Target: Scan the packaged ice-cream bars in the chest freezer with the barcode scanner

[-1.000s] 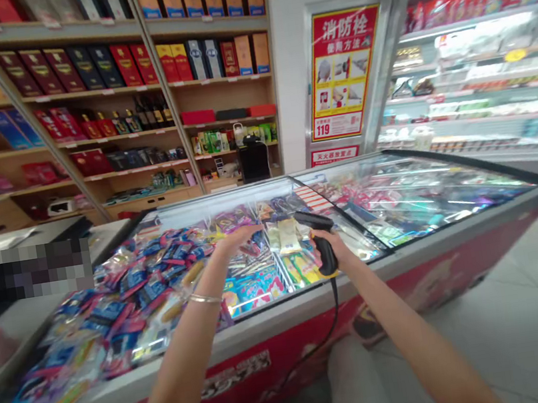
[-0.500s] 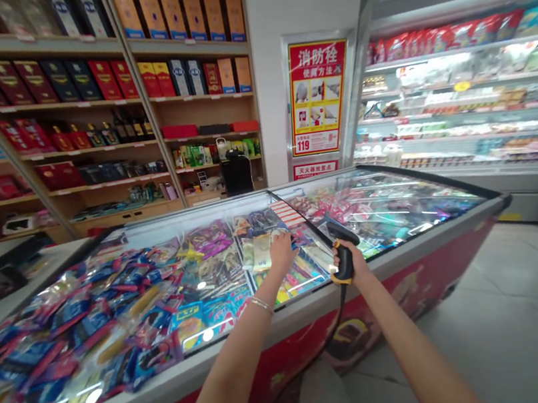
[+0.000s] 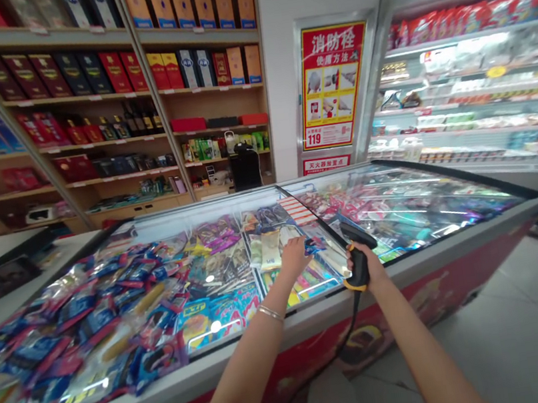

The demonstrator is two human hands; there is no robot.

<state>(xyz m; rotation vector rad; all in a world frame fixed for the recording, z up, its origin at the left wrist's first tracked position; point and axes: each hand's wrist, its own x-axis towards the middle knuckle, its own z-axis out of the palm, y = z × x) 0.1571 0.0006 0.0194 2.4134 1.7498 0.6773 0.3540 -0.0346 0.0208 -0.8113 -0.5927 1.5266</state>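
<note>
My right hand point(image 3: 367, 264) is wrapped round the grip of a black and yellow handheld scanner point(image 3: 358, 262), whose cable hangs down in front of the freezer. My left hand point(image 3: 295, 256) reaches over the middle of the chest freezer point(image 3: 287, 325), above wrapped packets, its fingers curled; what they hold, if anything, is too small to make out. A pale packet point(image 3: 270, 248) lies just left of it. A striped red and white sheet point(image 3: 297, 211) lies beyond the hand, beside the black divider bar. Blue and pink packets point(image 3: 96, 315) are heaped at the left of the freezer.
Shelves point(image 3: 96, 98) of boxes and bottles line the back. A red notice point(image 3: 332, 84) hangs on the wall. An open refrigerated display point(image 3: 478, 93) stands at the right. A grey counter point(image 3: 67, 255) adjoins the freezer's left end.
The view has shifted, so the freezer and shelves sit a little differently in the frame. Both hands keep nearly the same places over the freezer, the scanner still in my right hand.
</note>
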